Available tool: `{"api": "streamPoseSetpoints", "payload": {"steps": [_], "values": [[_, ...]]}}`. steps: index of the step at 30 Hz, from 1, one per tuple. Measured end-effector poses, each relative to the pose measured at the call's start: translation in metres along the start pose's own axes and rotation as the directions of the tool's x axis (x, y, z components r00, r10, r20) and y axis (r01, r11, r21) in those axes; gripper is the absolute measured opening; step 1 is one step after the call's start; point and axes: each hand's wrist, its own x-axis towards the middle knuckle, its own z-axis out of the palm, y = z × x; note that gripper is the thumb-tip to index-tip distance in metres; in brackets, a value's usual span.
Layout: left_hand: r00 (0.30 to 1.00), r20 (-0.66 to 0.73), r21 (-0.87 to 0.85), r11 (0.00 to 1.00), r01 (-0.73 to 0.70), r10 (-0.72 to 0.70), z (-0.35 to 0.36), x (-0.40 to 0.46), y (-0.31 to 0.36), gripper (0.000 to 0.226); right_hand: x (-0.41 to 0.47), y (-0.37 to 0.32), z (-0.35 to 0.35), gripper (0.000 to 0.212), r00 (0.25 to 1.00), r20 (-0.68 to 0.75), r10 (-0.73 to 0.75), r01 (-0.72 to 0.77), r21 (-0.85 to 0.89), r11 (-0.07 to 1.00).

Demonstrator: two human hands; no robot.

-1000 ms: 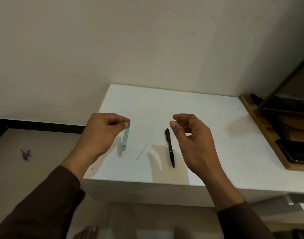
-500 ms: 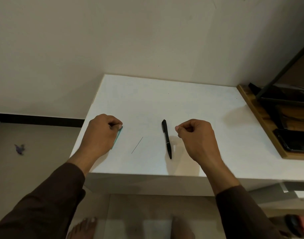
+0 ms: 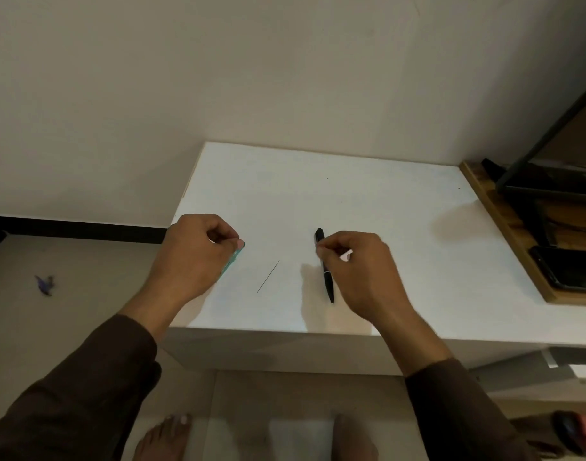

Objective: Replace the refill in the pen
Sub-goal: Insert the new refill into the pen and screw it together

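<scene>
A right hand (image 3: 368, 271) pinches the upper end of a black pen (image 3: 324, 266) lying on the white desk (image 3: 368, 194), apparently to lift it, while the left hand (image 3: 198, 254) grips a teal case (image 3: 233, 261); a thin refill (image 3: 268, 276) lies between them.

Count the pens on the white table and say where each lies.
1. The black pen lies on the white table right of centre, under the right hand fingertips. None other shows; the left hand could hide something.
</scene>
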Motion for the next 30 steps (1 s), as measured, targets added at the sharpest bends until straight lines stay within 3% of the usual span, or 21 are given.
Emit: {"api": "streamPoseSetpoints", "payload": {"steps": [3, 7, 12, 18, 20, 25, 30], "values": [[1.0, 0.018, 0.003, 1.0, 0.012, -0.012, -0.007, -0.002, -0.004, 0.008, -0.009, -0.012, 0.019, 0.026, 0.965, 0.22, -0.14, 0.18, -0.173, 0.968], [0.999, -0.026, -0.025, 0.999, 0.025, -0.026, -0.014, -0.003, -0.008, 0.011, -0.018, -0.015, 0.032, 0.042, 0.887, 0.411, -0.21, 0.363, -0.341, 0.867], [0.999, -0.047, -0.032, 0.999, 0.021, -0.023, -0.015, -0.003, -0.009, 0.012, -0.027, -0.017, 0.036, 0.068, 0.857, 0.481, -0.185, 0.409, -0.416, 0.812], [0.997, -0.067, -0.065, 0.998, 0.022, -0.026, -0.017, -0.003, -0.009, 0.015, -0.038, -0.014, 0.034, 0.083, 0.825, 0.512, -0.24, 0.489, -0.433, 0.757], [0.997, -0.08, -0.068, 0.998, 0.018, -0.024, -0.019, -0.003, -0.009, 0.015, -0.046, -0.009, 0.033, 0.074, 0.814, 0.499, -0.297, 0.531, -0.433, 0.728], [0.993, -0.115, -0.069, 0.998, 0.004, -0.012, -0.02, -0.004, -0.009, 0.014, -0.056, 0.009, 0.044, 0.03, 0.786, 0.386, -0.482, 0.612, -0.384, 0.691], [0.988, -0.155, -0.098, 0.995, -0.006, -0.01, -0.023, -0.004, -0.007, 0.014, -0.058, 0.017, 0.049, 0.015, 0.781, 0.291, -0.552, 0.624, -0.346, 0.701]]}}
